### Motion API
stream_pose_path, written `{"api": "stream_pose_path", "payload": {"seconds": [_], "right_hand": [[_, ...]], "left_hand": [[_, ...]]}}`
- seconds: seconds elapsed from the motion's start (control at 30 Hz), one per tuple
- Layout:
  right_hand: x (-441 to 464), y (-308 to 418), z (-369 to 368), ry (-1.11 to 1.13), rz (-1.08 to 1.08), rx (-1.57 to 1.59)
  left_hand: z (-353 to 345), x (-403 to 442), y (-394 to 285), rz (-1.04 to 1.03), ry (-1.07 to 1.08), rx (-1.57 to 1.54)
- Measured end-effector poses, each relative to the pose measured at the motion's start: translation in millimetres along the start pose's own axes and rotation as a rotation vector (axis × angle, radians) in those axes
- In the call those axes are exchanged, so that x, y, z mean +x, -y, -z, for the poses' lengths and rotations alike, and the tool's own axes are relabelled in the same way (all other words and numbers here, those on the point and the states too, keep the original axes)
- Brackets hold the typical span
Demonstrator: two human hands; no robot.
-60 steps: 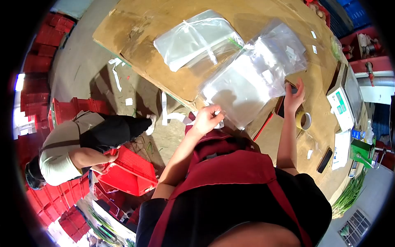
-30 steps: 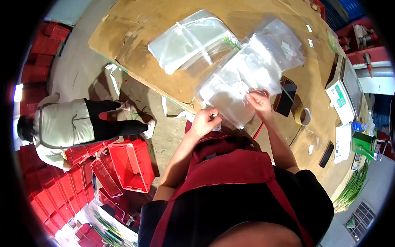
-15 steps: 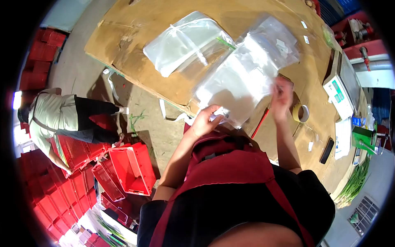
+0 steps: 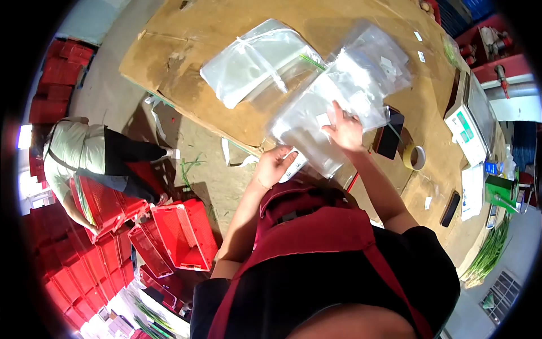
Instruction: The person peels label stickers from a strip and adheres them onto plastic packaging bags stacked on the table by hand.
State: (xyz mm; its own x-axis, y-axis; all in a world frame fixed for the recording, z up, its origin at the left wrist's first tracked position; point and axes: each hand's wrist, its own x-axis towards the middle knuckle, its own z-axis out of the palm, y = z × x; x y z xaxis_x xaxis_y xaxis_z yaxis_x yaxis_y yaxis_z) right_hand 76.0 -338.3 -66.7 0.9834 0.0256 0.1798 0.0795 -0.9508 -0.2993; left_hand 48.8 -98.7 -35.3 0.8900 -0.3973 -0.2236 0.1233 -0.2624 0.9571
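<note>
My left hand (image 4: pixel 275 166) is closed on a small sheet of white labels (image 4: pixel 294 165) at the table's near edge. On the stack of clear plastic bags (image 4: pixel 305 110), my right hand (image 4: pixel 345 131) rests with its fingers stretched out. Beside its thumb a small white label (image 4: pixel 323 120) lies on the bag. A second bundle of clear bags (image 4: pixel 254 59), with a band of clear wrap across it, lies farther left. Between the two stacks a green stalk (image 4: pixel 312 61) shows.
Right of my hands lie a dark phone (image 4: pixel 389 135), a tape roll (image 4: pixel 414 157) and a red pen (image 4: pixel 353 182). A white scale (image 4: pixel 466 133) stands at the table's right side. At left, another person (image 4: pixel 84 155) bends over red crates (image 4: pixel 183 234).
My right hand has moved left from beside the phone onto the bags, uncovering the phone. My left hand has turned slightly, and the label sheet shows more.
</note>
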Motion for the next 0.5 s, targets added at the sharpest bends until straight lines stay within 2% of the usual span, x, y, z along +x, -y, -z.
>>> {"api": "stream_pose_path", "payload": {"seconds": [0.07, 0.1, 0.2, 0.27, 0.33, 0.37, 0.4, 0.43, 0.5], "right_hand": [[-6, -3, -5, -0.034, -0.033, -0.018], [-8, -6, -8, -0.08, 0.124, 0.046], [-27, -7, -7, -0.049, 0.353, 0.194], [-33, -15, -17, -0.039, 0.256, 0.158], [-25, -19, -12, 0.084, 0.102, 0.374], [-23, -33, -15, 0.127, 0.055, 0.495], [-13, -42, -6, -0.175, 0.043, 0.815], [-9, -44, 6, -0.449, -0.347, 1.031], [12, -57, 59, -0.762, -0.26, 0.518]], "left_hand": [[-2, 0, 21, -0.053, -0.017, -0.073], [1, 0, 15, -0.12, -0.007, -0.001], [-1, -4, 1, -0.101, 0.02, 0.05], [-9, 0, 5, -0.057, -0.006, 0.102], [-9, 3, 4, -0.09, -0.033, 0.163], [-7, 3, 2, -0.01, -0.026, 0.198], [-5, 3, 0, 0.074, -0.023, 0.231], [-2, 3, 1, 0.078, -0.035, 0.227], [6, 1, 4, 0.126, -0.035, 0.165]]}}
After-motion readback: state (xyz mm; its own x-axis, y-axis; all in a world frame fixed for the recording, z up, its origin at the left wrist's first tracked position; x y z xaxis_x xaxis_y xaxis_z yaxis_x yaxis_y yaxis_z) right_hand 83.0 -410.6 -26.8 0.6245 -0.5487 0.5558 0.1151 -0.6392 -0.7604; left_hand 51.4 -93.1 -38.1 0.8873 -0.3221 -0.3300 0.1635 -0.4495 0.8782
